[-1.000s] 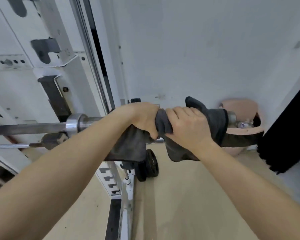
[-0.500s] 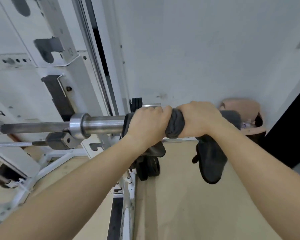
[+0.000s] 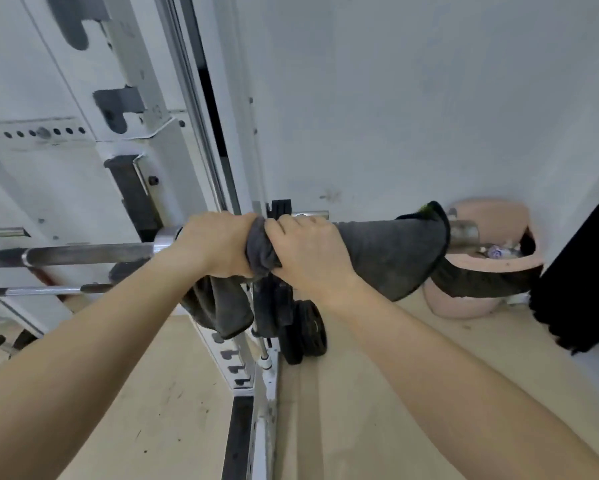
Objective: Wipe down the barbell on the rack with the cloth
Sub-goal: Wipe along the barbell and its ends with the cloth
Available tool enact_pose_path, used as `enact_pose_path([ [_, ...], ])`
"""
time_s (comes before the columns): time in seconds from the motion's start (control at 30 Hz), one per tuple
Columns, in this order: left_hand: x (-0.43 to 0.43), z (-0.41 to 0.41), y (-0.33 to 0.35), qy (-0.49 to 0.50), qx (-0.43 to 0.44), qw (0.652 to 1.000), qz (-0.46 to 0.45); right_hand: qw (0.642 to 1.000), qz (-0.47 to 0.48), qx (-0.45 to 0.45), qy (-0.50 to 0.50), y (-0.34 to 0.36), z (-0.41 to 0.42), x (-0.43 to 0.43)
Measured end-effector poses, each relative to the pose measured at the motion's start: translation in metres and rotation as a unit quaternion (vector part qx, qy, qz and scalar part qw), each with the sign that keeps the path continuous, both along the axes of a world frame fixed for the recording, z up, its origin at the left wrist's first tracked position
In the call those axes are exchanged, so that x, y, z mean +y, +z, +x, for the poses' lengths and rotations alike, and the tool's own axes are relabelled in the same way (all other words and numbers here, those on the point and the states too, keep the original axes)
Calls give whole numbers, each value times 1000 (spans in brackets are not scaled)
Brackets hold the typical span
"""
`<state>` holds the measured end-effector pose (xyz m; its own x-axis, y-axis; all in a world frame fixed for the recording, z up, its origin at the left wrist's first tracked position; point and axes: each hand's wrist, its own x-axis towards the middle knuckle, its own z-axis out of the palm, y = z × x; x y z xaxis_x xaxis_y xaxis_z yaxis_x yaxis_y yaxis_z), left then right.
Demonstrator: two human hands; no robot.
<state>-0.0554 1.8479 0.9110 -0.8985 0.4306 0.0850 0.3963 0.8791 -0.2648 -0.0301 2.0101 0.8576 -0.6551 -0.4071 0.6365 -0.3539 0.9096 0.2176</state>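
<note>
The steel barbell (image 3: 83, 254) lies level across the white rack (image 3: 142, 98), its sleeve pointing right. A dark grey cloth (image 3: 391, 254) is wrapped over that sleeve, draped almost to its bare tip (image 3: 464, 232). My left hand (image 3: 218, 244) and my right hand (image 3: 308, 254) sit side by side on the sleeve, both closed around the cloth and the bar under it. A bunch of cloth pokes up between them, and loose ends hang below my left hand.
A pink bin (image 3: 492, 258) with rubbish stands against the wall beyond the bar tip. Small black weight plates (image 3: 305, 330) rest on the floor by the rack's base. A second thin bar (image 3: 41, 291) runs below. A black panel (image 3: 585, 271) stands at right.
Both hands slid left along the sleeve, to beside the collar. The cloth, bunched and dangling half a second ago, now lies spread over the sleeve's right part.
</note>
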Motion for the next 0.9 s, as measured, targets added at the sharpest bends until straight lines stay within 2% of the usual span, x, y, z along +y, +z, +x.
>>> enact_pose_path([
  [0.07, 35, 0, 3, -28, -33, 999, 17, 1000, -3, 12, -20, -4, 5, 38],
  [0.2, 120, 7, -2, -100, -21, 994, 38, 997, -20, 41, -69, -8, 19, 127],
  [0.3, 175, 11, -8, -137, 11, 989, 62, 994, -51, 12, -96, -8, 28, 182],
  [0.37, 206, 14, -10, -149, 26, 986, 70, 986, -125, -24, -111, -14, 35, 209],
  [0.4, 220, 16, -10, -156, 34, 984, 72, 972, -197, -62, -108, -18, 40, 219],
  [0.43, 231, 15, -11, -165, 40, 983, 75, 943, -302, -106, -90, -24, 46, 223],
  [0.5, 247, 15, -11, -178, 34, 980, 81, 847, -505, -164, -26, -40, 60, 216],
  [0.7, 259, 9, -3, -171, -64, 980, 78, 683, -718, -76, 112, -64, 80, 190],
  [0.77, 259, 8, -4, -170, -60, 981, 78, 657, -742, -69, 118, -55, 76, 188],
  [0.8, 259, 9, -6, -170, -45, 982, 74, 656, -744, -68, 111, -53, 74, 187],
  [0.83, 259, 10, -8, -169, -26, 983, 69, 664, -738, -71, 99, -53, 73, 187],
  [0.9, 259, 13, -12, -168, 5, 984, 64, 704, -702, -83, 70, -57, 72, 192],
])
